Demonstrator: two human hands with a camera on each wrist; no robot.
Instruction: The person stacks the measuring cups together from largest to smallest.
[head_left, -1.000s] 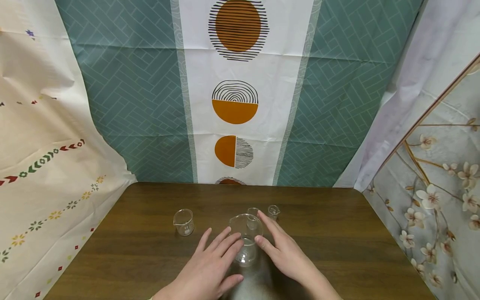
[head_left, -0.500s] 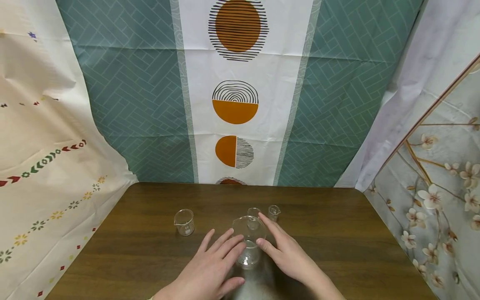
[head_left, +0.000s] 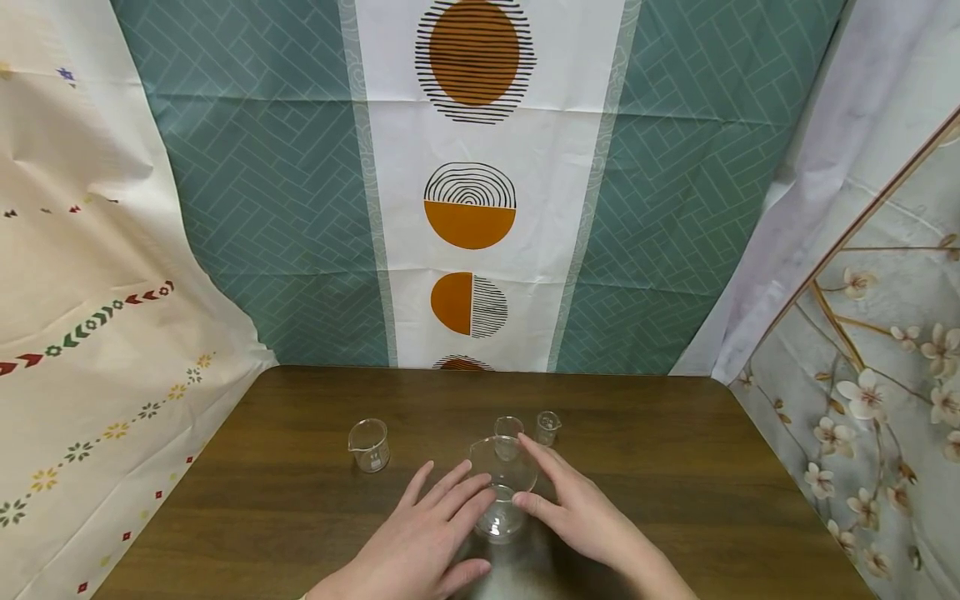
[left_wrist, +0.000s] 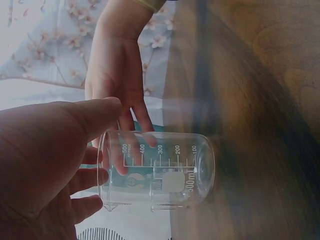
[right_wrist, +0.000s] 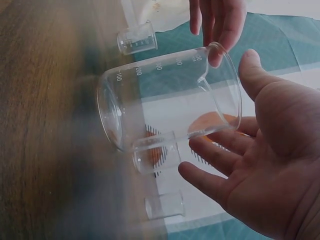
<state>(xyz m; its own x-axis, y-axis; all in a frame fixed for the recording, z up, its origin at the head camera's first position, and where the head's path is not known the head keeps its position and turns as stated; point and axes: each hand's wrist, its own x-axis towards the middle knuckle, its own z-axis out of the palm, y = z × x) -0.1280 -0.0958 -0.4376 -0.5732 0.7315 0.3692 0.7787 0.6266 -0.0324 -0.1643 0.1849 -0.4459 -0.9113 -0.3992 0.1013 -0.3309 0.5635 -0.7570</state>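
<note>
A large glass beaker (head_left: 501, 510) with white volume marks stands upright on the table between my two hands. My left hand (head_left: 431, 529) is at its left side, fingers extended and spread, fingertips at the rim. On the other side, my right hand (head_left: 581, 504) has its fingers stretched out by the rim, thumb apart from the index finger. In the left wrist view the large beaker (left_wrist: 140, 185) reads up to 500. The right wrist view shows the right palm (right_wrist: 272, 150) facing the beaker; whether those fingers touch the glass I cannot tell.
A medium beaker (head_left: 369, 447) stands to the left. Behind the large beaker is a smaller one (head_left: 508, 426), partly seen through its glass. The smallest beaker (head_left: 548, 427) is just right of that. Patterned cloth (head_left: 480, 250) hangs behind the brown wooden table (head_left: 675, 467).
The large beaker has shifted a little to the right and nearer to me. Both hands have moved slightly with it; the other beakers stay in place.
</note>
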